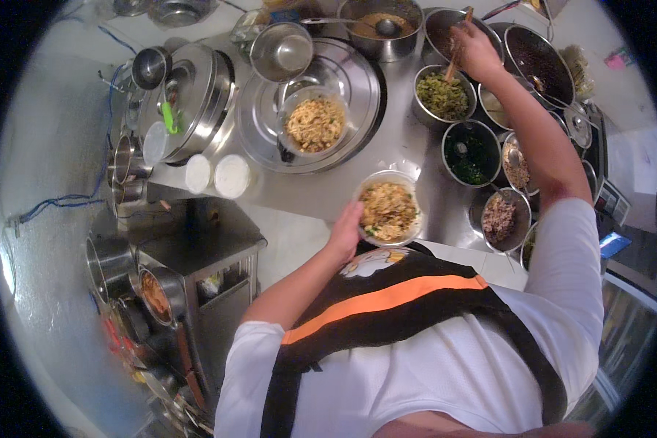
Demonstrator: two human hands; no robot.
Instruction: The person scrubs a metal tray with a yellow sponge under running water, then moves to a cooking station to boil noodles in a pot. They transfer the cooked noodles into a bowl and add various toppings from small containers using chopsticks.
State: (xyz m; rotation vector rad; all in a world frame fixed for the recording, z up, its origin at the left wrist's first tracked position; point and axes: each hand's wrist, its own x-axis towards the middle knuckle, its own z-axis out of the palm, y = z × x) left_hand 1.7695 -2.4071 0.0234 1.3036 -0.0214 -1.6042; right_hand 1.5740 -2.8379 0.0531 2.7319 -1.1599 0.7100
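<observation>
My left hand (348, 232) grips the side of a clear plastic bowl of noodles (388, 211), held near the front of my apron. Bits of green and brown topping show among these noodles. At the upper right, my right hand (476, 52) holds a pair of wooden chopsticks (456, 52). Their lower tips reach the steel pot of chopped pickled greens (442, 97). A second plastic bowl of noodles (316, 125) rests on a large round steel lid (361, 131) left of the chopsticks.
Below the greens stand a pot of dark green herbs (471, 153) and a bowl of minced meat (498, 219). Pots of dark sauce (539, 65) and brown sauce with a ladle (380, 27) line the back. White round lids (232, 176) lie on the left counter.
</observation>
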